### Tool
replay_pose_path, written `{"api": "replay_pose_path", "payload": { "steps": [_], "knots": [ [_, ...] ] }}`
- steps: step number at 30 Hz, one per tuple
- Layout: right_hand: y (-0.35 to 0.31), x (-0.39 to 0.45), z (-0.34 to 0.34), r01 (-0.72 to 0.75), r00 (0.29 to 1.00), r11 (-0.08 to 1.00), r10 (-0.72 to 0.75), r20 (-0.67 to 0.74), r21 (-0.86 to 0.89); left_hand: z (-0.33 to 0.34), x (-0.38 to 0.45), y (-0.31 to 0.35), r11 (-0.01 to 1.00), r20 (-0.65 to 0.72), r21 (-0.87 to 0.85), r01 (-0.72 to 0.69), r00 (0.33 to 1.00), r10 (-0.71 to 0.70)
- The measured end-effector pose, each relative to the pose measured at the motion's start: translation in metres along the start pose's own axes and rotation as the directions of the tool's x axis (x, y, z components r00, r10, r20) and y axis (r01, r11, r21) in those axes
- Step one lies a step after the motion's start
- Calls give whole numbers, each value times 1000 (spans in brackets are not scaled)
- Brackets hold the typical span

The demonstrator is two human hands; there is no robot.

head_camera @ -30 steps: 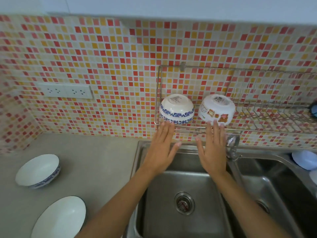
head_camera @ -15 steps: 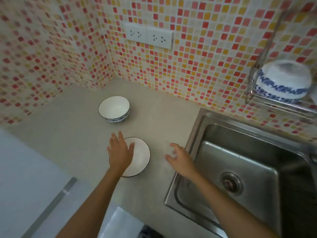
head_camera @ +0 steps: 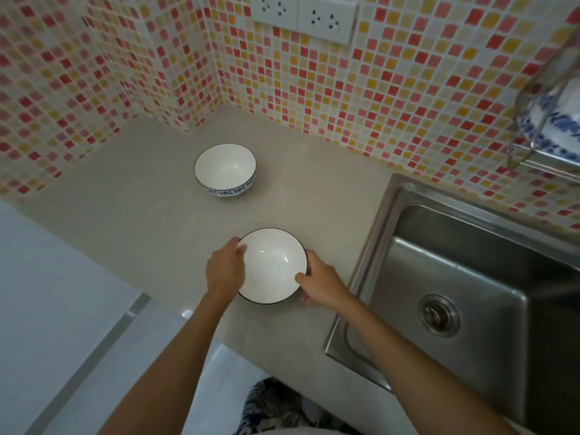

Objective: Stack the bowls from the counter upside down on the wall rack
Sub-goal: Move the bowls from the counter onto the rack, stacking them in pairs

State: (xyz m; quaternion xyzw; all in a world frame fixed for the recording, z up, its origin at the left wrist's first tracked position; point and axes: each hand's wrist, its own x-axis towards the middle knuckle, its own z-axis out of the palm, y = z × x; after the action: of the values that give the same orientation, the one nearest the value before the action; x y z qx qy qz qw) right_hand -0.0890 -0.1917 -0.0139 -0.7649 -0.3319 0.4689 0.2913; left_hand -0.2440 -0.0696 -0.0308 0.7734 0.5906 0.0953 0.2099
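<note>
Near bowl [head_camera: 272, 266]: white with a thin dark rim, upright and empty; it sits on the counter [head_camera: 141, 221] close to the front edge and just beside the sink [head_camera: 470, 277].
Left hand [head_camera: 224, 271]: curled round the bowl's left rim, thumb over the edge, fingers hidden behind the wall of the bowl; it has hold of the bowl.
Right hand [head_camera: 320, 285]: cupped against the bowl's right side, thumb on the rim, fingers underneath and out of sight; it grips the same bowl.
Whether lifted: cannot tell; the bowl's base is hidden and it may yet rest on the counter.
Far bowl [head_camera: 224, 170]: white inside with a blue pattern round the outside; upright, untouched, nearer the back corner of the counter and well apart from the hands.
Step in hand: judged to be picking up the near bowl with both hands for the rack.
Doing it well: keep even pressure on opposite sides; lift straight up before turning right; flip it mouth-down only once clear of the counter and sink edge, as smooth glazed china would likely slip from a loose grip.
Wall rack [head_camera: 533, 142]: at the right edge, blurred and cut off; only a wire corner shows.
Racked bowl [head_camera: 552, 127]: a blue-patterned bowl, partly out of frame; what else the rack holds is unseen.
Foreground: patterned cloth at the bottom edge, too cropped to identify.
</note>
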Motion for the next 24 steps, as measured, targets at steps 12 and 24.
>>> {"api": "replay_pose_path", "payload": {
  "steps": [12, 24],
  "knots": [
    [57, -106, -124, -32, 981, 441, 185, -56, 897, 4, -30, 188, 865, 207, -376, -334, 879, 429],
    [81, -260, -297, 584, 799, 141, 73, -596, 800, -28, -138, 418, 311, -21, -850, -426, 617, 787]
  ]
}}
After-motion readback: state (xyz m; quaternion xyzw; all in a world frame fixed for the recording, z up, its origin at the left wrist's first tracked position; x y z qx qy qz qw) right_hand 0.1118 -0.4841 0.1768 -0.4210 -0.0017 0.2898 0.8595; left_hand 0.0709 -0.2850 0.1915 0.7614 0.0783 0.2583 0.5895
